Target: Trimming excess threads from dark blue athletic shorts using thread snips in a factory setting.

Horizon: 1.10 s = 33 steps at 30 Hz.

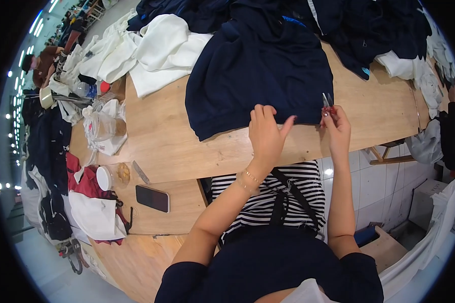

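A dark navy garment (258, 70) lies spread on the wooden table in front of me, its hem toward me. My left hand (266, 134) rests at the near edge of the garment, fingers on the cloth and thumb held apart, with nothing visible in it. At the garment's near right corner my right hand (338, 126) is closed around small thread snips (326, 99). Their metal blades point away from me, and part of their reddish grip is hidden by the fingers. A bracelet circles my left wrist.
White garments (162, 50) and more navy garments (374, 35) are heaped along the table's far side. At left are a phone (152, 198), a lidded jar (111, 177), a plastic bag (103, 126) and red cloth (83, 174). Other people (40, 65) are at the left and right edges.
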Tool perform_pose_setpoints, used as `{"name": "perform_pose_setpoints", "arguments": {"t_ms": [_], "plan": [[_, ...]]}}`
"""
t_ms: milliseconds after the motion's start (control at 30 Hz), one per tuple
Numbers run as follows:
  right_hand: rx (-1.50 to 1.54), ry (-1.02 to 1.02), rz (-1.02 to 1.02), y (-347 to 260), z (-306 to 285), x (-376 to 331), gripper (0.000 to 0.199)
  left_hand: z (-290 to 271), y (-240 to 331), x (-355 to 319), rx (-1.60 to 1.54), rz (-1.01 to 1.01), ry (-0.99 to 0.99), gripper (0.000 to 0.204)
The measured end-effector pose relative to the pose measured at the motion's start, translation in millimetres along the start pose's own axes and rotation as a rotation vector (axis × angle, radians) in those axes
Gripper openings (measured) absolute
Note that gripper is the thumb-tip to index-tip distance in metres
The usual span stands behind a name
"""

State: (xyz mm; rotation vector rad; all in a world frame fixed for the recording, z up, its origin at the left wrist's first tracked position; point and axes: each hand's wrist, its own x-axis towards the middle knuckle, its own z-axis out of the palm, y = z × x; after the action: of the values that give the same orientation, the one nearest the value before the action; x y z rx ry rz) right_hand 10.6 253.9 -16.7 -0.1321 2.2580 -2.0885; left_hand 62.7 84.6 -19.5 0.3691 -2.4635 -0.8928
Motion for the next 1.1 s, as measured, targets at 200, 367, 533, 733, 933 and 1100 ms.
{"name": "perform_pose_setpoints", "arguments": {"t_ms": [200, 367, 533, 733, 933, 1100], "plan": [[0.05, 0.011, 0.011, 0.0, -1.3, -11.4, 0.011, -19.5, -24.6, 6.9, -0.413, -0.296, -0.372, 0.008], [0.075, -0.003, 0.079, 1.9, -13.5, -11.3, 0.011, -73.4, -49.3, -21.9, -0.679, -0.345, -0.445, 0.006], [0.016, 0.07, 0.052, -5.4, -21.6, -7.5, 0.01, -109.9, -56.0, -53.3, -0.851, -0.524, -0.534, 0.008], [0.026, 0.087, 0.021, -9.9, -11.0, -6.4, 0.009, -47.5, 1.8, -27.6, -0.95, -0.707, -0.456, 0.025], [0.032, 0.033, 0.02, -16.5, -6.5, -19.8, 0.012, 10.0, -0.3, -9.8, -0.978, -0.828, -0.451, 0.014], [0.051, 0.102, 0.049, -5.6, -24.1, -23.6, 0.011, -26.9, -11.5, -26.7, -0.934, -0.552, -0.622, 0.022]]}}
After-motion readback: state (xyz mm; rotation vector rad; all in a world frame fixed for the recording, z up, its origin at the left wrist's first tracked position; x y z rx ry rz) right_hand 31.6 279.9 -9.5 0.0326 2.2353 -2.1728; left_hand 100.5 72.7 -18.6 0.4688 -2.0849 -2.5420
